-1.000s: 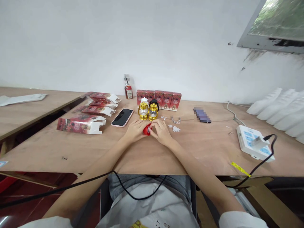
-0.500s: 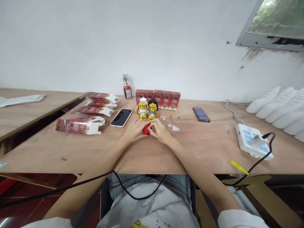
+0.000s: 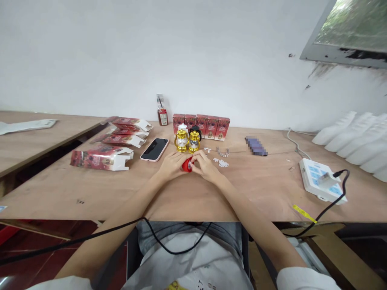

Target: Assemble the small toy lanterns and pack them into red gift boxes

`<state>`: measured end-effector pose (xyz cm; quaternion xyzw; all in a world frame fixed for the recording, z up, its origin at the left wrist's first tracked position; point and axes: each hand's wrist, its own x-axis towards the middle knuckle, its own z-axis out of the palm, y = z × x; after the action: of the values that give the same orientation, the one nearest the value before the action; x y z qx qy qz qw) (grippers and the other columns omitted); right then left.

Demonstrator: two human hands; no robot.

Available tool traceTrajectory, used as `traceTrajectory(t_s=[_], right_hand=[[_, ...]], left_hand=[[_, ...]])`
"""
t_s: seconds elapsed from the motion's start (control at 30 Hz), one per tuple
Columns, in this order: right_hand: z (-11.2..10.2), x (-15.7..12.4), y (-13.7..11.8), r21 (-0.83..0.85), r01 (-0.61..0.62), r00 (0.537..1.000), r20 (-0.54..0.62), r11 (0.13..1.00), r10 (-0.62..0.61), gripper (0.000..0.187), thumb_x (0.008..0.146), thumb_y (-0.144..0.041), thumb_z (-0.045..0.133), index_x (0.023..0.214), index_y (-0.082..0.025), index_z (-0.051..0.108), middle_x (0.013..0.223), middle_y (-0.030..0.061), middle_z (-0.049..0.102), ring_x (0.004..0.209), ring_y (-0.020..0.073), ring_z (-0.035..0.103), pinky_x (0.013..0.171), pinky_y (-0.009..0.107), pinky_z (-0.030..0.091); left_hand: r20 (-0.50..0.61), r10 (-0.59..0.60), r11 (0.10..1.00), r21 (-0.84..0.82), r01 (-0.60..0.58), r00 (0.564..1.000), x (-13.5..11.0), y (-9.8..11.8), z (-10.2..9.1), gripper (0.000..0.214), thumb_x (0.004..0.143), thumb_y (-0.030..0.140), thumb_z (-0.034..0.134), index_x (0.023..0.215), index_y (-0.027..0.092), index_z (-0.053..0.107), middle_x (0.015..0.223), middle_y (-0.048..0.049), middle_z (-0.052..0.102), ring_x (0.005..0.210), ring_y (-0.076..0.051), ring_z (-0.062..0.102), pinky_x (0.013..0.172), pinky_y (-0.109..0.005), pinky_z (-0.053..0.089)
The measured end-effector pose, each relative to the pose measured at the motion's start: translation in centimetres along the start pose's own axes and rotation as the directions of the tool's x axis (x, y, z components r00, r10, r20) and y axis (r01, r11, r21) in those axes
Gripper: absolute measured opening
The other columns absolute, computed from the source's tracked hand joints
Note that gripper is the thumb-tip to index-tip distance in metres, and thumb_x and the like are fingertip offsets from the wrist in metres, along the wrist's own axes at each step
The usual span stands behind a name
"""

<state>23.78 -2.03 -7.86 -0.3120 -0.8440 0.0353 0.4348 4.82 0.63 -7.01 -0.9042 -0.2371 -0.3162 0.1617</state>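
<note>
Item in hand: small red part [image 3: 187, 165], rounded, held low over the wooden table [image 3: 90, 189] at its near middle, directly in front of the person. Left hand [image 3: 171, 165]: fingers curled together around the left side of the small red part, thumb on top. Right hand [image 3: 206, 167]: fingertips pinched against the right side of the same part, knuckles raised; the exact finger count on it cannot be told. Both forearms lie across the near table edge. Just behind the hands: two gold lanterns [image 3: 188, 141], upright, side by side and touching, with a white-topped and a black-topped piece close behind them. Behind those, against the wall: five red boxes [image 3: 201, 125], upright in a row. Left of the row: a small red packet [image 3: 163, 115], standing. Left of the lanterns: phone [image 3: 155, 149], screen up and dark. Further left: flattened red cartons [image 3: 101, 158], several, flaps open, lying loose. Right of the hands: small white pieces [image 3: 222, 163], scattered, and a little metal chain [image 3: 223, 152] just beyond them. Far right: white power strip [image 3: 319, 181] with a black cable [image 3: 335, 203] plugged in, and a yellow strip [image 3: 304, 213] near the table edge. Beyond it: white bags [image 3: 356, 139], stacked in a row.
</note>
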Motion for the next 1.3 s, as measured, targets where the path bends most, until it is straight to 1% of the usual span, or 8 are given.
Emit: traceTrajectory(t_s=[0.2,0.53,0.73,0.9,1.07,1.17,1.23,1.3], right_hand=[[-0.3,0.0,0.1,0.048,-0.032,0.999,0.035,0.998,0.030,0.005,0.087,-0.025,0.048,0.089,-0.020,0.049,0.098,0.0080,0.049,0.093,0.0167,0.055,0.086,0.033,0.049],[-0.9,0.1,0.0,0.079,-0.089,0.993,0.089,0.993,0.082,0.005,0.087,-0.025,0.049,0.090,-0.021,0.049,0.099,0.0065,0.048,0.091,0.0154,0.054,0.086,0.032,0.047],[-1.0,0.1,0.1,0.083,-0.070,0.994,0.088,0.994,0.062,0.007,0.087,-0.028,0.050,0.087,-0.021,0.050,0.097,0.0063,0.048,0.090,0.0157,0.053,0.084,0.031,0.047],[-1.2,0.1,0.1,0.088,-0.064,0.993,0.100,0.994,0.055,0.008,0.086,-0.029,0.051,0.087,-0.021,0.051,0.096,0.0058,0.050,0.088,0.0153,0.054,0.083,0.031,0.048],[-1.4,0.2,0.1,0.101,-0.048,0.996,0.080,0.994,0.040,0.007,0.084,-0.027,0.054,0.083,-0.020,0.052,0.092,0.0045,0.053,0.085,0.0150,0.056,0.080,0.031,0.048],[-1.5,0.1,0.7,0.100,-0.039,0.999,0.040,0.994,0.035,0.008,0.084,-0.028,0.055,0.082,-0.020,0.053,0.089,0.0038,0.055,0.084,0.0153,0.056,0.079,0.030,0.047],[-1.6,0.1,1.4,0.050,-0.041,0.999,0.003,0.998,0.041,0.008,0.083,-0.028,0.055,0.081,-0.021,0.054,0.087,0.0037,0.057,0.083,0.0160,0.056,0.078,0.030,0.045],[-1.9,0.0,2.3,-0.065,-0.070,0.997,-0.039,0.995,0.067,0.007,0.081,-0.028,0.057,0.079,-0.021,0.055,0.085,0.0033,0.059,0.084,0.0176,0.056,0.080,0.033,0.042]], left_hand=[[0.051,0.002,1.000,-0.006,-0.002,0.999,0.0,0.0,-0.1,0.040,0.085,0.041,0.052,0.115,0.014,0.055,0.098,-0.0102,0.069,0.085,-0.020,0.064,0.075,-0.031,0.042],[0.052,0.007,1.000,0.012,-0.008,0.999,0.3,0.1,-0.2,0.037,0.087,0.040,0.050,0.114,0.015,0.056,0.099,-0.0101,0.069,0.088,-0.020,0.064,0.075,-0.031,0.041],[0.041,0.038,0.999,-0.012,-0.037,0.998,0.2,0.0,-0.1,0.037,0.085,0.039,0.053,0.113,0.013,0.055,0.101,-0.0095,0.069,0.090,-0.020,0.064,0.076,-0.031,0.042],[0.090,0.015,0.999,-0.032,-0.012,0.996,0.2,0.1,-0.1,0.039,0.086,0.042,0.052,0.114,0.015,0.055,0.101,-0.0100,0.069,0.092,-0.020,0.063,0.078,-0.031,0.042],[0.096,0.013,1.000,-0.026,-0.011,0.995,0.2,0.0,-0.2,0.038,0.087,0.040,0.051,0.115,0.016,0.055,0.102,-0.0103,0.069,0.092,-0.020,0.063,0.078,-0.032,0.042],[0.053,-0.020,1.000,0.022,0.019,0.998,0.1,-0.3,-0.2,0.040,0.085,0.041,0.053,0.115,0.015,0.055,0.099,-0.0108,0.069,0.089,-0.022,0.064,0.075,-0.032,0.042],[0.008,-0.042,0.997,0.061,0.042,0.999,-0.1,-0.6,-0.2,0.041,0.083,0.039,0.056,0.114,0.013,0.056,0.099,-0.0114,0.069,0.089,-0.023,0.064,0.075,-0.034,0.043],[-0.022,-0.061,0.995,0.080,0.063,0.998,-0.2,-0.8,-0.1,0.041,0.081,0.037,0.059,0.115,0.013,0.055,0.101,-0.0117,0.068,0.091,-0.024,0.064,0.078,-0.035,0.043]])
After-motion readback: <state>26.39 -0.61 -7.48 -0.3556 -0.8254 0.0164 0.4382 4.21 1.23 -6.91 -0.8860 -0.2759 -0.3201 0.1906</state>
